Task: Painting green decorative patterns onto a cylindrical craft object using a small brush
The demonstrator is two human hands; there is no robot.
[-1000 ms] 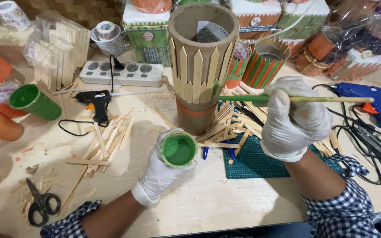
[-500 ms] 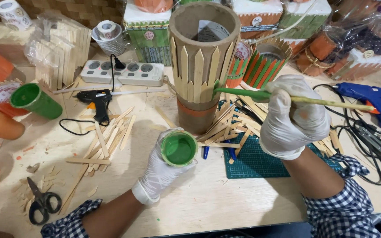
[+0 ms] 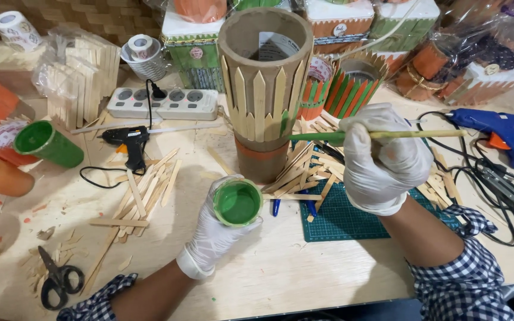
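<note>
While the left hand (image 3: 218, 235) cups the paint pot (image 3: 237, 203) near the tube (image 3: 264, 89) at mid-surface, within dipping reach, the right hand (image 3: 382, 159) pinches the brush (image 3: 376, 135), tip on its sticks.

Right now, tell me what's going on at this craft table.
A person in white gloves is painting a cardboard tube ringed with pointed wooden sticks. The right hand holds a paintbrush level, its green tip against a stick on the tube's right side, where a green patch shows. The left hand holds a small cup of green paint just in front of the tube. Loose sticks, a black glue gun and scissors lie around on the table.
</note>
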